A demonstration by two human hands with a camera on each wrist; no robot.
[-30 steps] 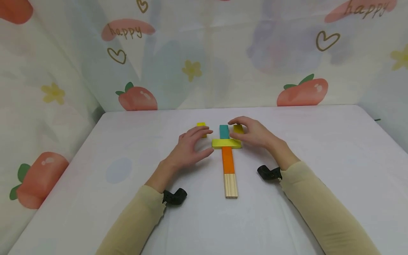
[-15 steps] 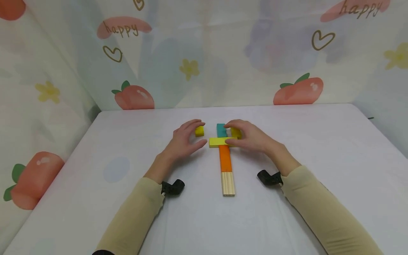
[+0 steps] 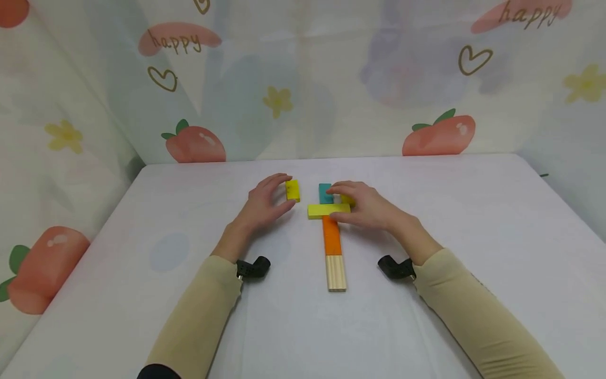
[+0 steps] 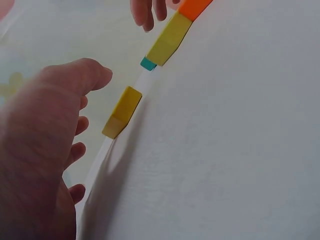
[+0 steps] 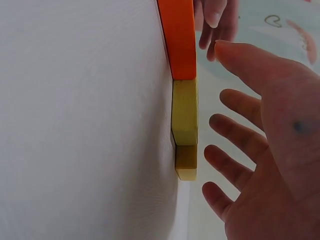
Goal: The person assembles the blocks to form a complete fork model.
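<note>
My left hand point(image 3: 262, 204) hovers with fingers and thumb apart at the left of a small yellow block point(image 3: 293, 190). In the left wrist view, this block lies beyond the thumb with nothing gripped. My right hand point(image 3: 366, 206), fingers likewise spread, is over the right end of a yellow-green crosspiece block point(image 3: 322, 211). A second yellow block point(image 3: 347, 200) lies partly hidden behind that hand. The crosspiece sits between a teal block point(image 3: 325, 192) at the far end and an orange block point(image 3: 331, 235). Below the orange one comes a plain wood block point(image 3: 336, 273) with grooves.
A white cloth point(image 3: 293, 337) covers the table. Printed curtains point(image 3: 312, 79) stand behind and along the sides. Each wrist carries a small black camera point(image 3: 254, 267), the right-hand camera point(image 3: 395, 267) lying close over the cloth.
My left hand has moved left, from near the crosspiece to beside the left yellow block. The right hand has shifted slightly left over the crosspiece's end. The head view has turned a little.
</note>
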